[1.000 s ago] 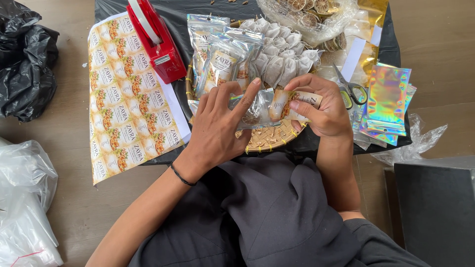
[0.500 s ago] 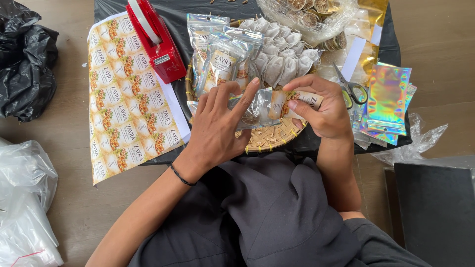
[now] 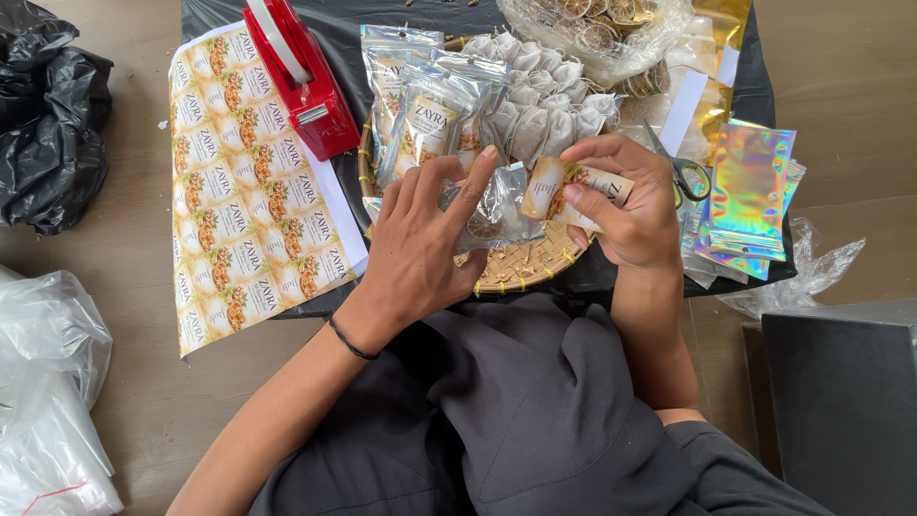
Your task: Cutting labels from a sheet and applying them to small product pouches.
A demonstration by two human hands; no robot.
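Little has shifted: right hand now has the label sticker pinched flat between thumb and fingers, lifted clear beside the clear pouch. Left hand presses spread, unclenched fingers on that pouch over the woven tray, steadying it for the label.

Over the woven tray, left hand presses a clear pouch. Right hand pinches a printed label. Red tape dispenser stands left of tray; holographic pouches right.
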